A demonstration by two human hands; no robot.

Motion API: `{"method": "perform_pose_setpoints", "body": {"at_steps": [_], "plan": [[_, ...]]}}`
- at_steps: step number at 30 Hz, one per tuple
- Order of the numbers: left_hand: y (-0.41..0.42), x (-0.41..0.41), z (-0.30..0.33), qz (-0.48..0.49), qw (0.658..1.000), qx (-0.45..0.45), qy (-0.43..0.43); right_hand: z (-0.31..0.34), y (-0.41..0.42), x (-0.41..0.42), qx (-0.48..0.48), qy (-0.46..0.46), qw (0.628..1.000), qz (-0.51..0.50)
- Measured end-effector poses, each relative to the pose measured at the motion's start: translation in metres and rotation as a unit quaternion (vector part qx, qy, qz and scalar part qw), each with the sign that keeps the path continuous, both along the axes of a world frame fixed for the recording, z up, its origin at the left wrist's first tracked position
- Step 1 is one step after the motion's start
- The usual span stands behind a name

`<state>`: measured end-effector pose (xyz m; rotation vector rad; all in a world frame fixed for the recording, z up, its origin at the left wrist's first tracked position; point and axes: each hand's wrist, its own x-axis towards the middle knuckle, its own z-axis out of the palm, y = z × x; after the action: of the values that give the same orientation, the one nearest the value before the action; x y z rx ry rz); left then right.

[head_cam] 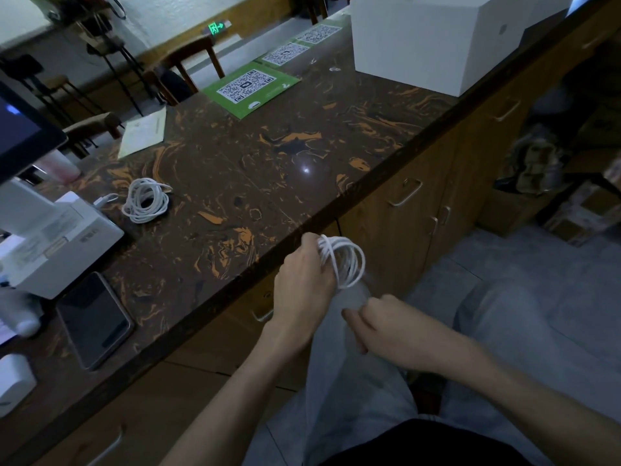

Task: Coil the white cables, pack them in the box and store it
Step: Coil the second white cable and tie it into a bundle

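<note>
Left hand [304, 280] curled round a white coil [342, 262], held in the air just off the tabletop [268, 156] edge, above the lap. Right hand [379, 326] just below, fingers curled; probably pinching the cable's loose end, but too blurred to tell.

Likely light, limp and springy: loops apt to fan out if the grip slackens, so best held across the whole bundle where the strands cross, with the tail tucked round them. Smooth jacket, probably a little slippery; no fragile parts beyond the plugs.

Second coil [145, 200] lying finished on the tabletop to the left, near a printer [64, 243] and well clear of the phone [94, 319]. White box [433, 45] standing at the far right end, lid on. Broad bare stone between coil and box: ample room to slide or carry. Rim close under the left hand; cabinet handles below, a possible snag for hanging loops.
</note>
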<state>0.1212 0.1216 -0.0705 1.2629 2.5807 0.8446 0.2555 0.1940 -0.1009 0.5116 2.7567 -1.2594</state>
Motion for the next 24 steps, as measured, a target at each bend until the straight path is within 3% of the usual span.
{"method": "perform_pose_setpoints", "body": {"at_steps": [3,9,14,18,24], "plan": [[-0.007,0.007,-0.009,-0.068,0.992,-0.064,0.087,0.033,0.015,0.0,0.086,0.001,0.995,0.045],[-0.009,0.012,-0.015,-0.224,0.971,-0.078,-0.013,0.053,0.051,-0.005,0.142,0.133,0.979,0.058],[-0.012,0.019,0.001,-0.314,0.924,-0.042,-0.214,0.037,0.071,-0.011,-0.039,0.19,0.981,0.002],[-0.012,0.021,0.012,-0.329,0.88,-0.026,-0.342,0.027,0.063,-0.012,-0.18,0.231,0.956,-0.024],[-0.013,0.026,0.002,-0.219,0.894,0.066,-0.386,0.014,0.058,-0.007,-0.349,0.261,0.895,-0.094]]}}
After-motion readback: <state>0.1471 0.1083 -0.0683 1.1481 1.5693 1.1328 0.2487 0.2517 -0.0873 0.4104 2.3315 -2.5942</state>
